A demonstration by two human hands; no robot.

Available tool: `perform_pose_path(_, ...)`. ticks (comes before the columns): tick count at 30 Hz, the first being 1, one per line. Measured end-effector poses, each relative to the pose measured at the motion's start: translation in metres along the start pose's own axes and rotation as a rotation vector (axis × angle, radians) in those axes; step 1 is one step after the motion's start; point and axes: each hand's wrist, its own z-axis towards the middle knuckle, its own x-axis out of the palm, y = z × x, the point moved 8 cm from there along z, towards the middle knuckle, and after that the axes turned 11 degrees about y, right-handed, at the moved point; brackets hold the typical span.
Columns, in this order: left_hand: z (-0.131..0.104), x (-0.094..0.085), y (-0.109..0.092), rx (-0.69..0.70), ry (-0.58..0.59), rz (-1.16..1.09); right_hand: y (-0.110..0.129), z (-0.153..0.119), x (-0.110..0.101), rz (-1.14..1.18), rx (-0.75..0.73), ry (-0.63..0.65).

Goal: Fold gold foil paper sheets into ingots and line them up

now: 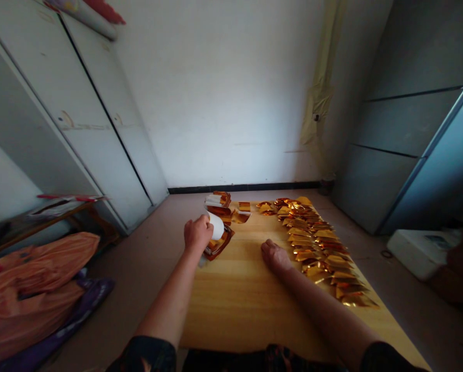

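At the left edge of the wooden table [231, 289], my left hand [197, 233] pinches a white sheet [216, 226], which curves over a pile of gold foil sheets [222, 247]. My right hand [275, 254] rests on the table with its fingers curled in; whether anything is inside them is hidden. Just right of it, many folded gold foil pieces [299, 238] stand in rows along the table's right side. A few loose gold sheets [242, 213] lie near the far edge, and a smaller folded group [267, 208] sits beside the rows.
A grey-white cabinet [99, 113] stands at the left, with a low shelf [61, 209] and orange cloth [41, 279] before it. A fridge-like cabinet [417, 124] and a white box [417, 253] are at the right. A wall [231, 103] rises behind the table.
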Motion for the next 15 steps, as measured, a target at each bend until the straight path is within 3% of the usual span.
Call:
perform_pose_path(4, 0.006, 0.005, 0.008, -0.024, -0.039, -0.194, 0.000, 0.000, 0.001, -0.007, 0.000, -0.012)
perform_pose_path(8, 0.002, 0.010, 0.000, 0.074, -0.085, -0.371, -0.003, 0.000, -0.001, 0.057, -0.003, -0.025)
perform_pose_path(11, -0.003, 0.013, -0.012, 0.190, -0.084, -0.533, -0.007, 0.002, -0.004, 0.253, -0.018, -0.033)
perform_pose_path(15, -0.008, 0.020, -0.025, 0.263, -0.049, -0.690, -0.008, 0.007, -0.015, 0.710, -0.072, -0.073)
